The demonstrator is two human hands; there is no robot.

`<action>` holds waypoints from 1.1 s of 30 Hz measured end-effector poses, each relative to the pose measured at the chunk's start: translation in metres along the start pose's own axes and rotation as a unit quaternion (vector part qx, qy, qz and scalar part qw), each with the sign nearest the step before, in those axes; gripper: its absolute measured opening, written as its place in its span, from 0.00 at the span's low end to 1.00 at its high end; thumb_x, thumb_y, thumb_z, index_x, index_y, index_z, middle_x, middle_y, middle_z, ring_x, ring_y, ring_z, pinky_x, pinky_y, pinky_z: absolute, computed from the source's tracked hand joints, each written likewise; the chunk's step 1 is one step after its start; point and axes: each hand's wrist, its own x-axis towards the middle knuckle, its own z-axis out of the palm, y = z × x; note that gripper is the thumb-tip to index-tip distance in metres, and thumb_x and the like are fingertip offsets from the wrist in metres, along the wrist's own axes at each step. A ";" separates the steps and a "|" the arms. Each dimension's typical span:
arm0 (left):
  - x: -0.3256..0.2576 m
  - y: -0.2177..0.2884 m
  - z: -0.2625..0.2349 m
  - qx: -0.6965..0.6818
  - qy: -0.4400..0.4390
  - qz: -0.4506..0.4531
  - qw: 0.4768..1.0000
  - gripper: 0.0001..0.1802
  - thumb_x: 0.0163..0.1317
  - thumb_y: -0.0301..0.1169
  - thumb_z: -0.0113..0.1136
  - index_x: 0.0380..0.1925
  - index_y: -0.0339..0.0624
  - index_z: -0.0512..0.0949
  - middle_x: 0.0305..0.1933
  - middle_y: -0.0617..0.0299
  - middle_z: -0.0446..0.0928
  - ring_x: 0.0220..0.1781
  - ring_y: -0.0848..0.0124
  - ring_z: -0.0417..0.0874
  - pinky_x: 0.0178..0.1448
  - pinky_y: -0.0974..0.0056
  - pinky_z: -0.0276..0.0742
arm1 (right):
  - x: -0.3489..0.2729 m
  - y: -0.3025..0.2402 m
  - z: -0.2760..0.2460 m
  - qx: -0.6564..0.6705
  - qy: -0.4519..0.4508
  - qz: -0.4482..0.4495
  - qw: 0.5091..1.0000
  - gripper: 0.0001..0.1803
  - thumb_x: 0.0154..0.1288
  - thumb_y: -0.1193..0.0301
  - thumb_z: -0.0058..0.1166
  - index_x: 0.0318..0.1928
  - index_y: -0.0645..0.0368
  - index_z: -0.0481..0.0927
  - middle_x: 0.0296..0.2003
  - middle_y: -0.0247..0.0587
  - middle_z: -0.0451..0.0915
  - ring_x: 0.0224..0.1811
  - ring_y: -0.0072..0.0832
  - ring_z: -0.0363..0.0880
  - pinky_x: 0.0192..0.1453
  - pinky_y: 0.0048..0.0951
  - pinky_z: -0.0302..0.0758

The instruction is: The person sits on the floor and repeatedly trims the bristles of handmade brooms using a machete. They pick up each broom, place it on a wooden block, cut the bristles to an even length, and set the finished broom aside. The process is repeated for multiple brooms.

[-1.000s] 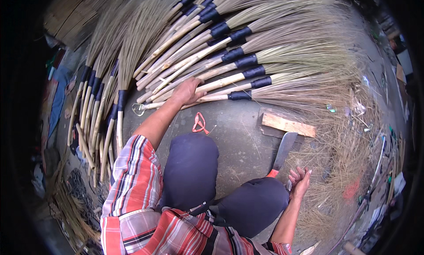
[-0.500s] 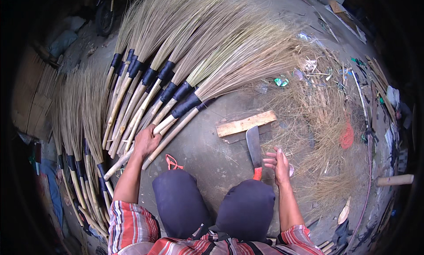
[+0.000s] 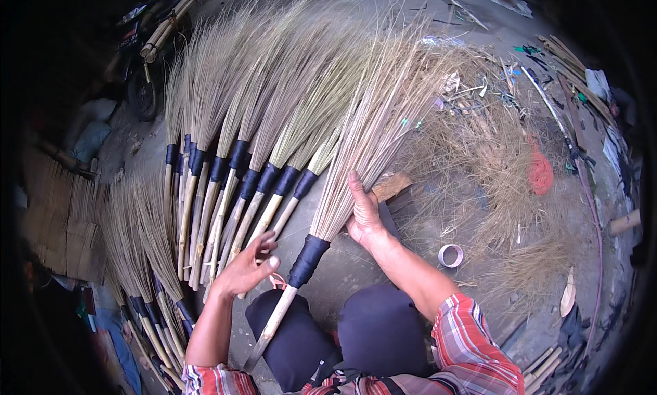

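A broom (image 3: 352, 149) with long straw bristles and a dark wrapped neck slants up across my lap. Its wooden handle passes over my left knee. My right hand (image 3: 364, 214) grips the bristles above the neck, thumb in front, with the other fingers partly behind the straw. Left of the neck, my left hand (image 3: 244, 268) is raised with its fingers apart and nothing in it. Close by lies a row of finished-looking brooms (image 3: 236, 183), bristles pointing away. Behind my right hand a wooden block (image 3: 391, 186) shows in part; the large knife there is hidden.
Loose straw (image 3: 479, 155) litters the floor on the right, with a red net-like bundle (image 3: 540, 173) and a white ring (image 3: 450, 255). More brooms (image 3: 154, 251) lie at the left, near a brown slatted panel (image 3: 58, 217). Sticks (image 3: 578, 73) lie far right.
The nearest broom has been lifted off the row and swung upright over my lap. My right hand has moved from beside the knife onto its bristles; my left hand has let go of the handle.
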 end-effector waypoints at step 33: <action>0.183 -0.055 0.124 0.329 0.020 0.019 0.944 0.29 0.81 0.53 0.42 0.47 0.36 0.76 0.39 0.35 0.84 0.46 0.36 0.85 0.51 0.37 0.78 | -0.048 0.007 -0.241 -0.812 0.105 0.016 0.575 0.45 0.65 0.47 0.66 0.68 0.71 0.70 0.57 0.67 0.78 0.64 0.60 0.76 0.68 0.50 0.74</action>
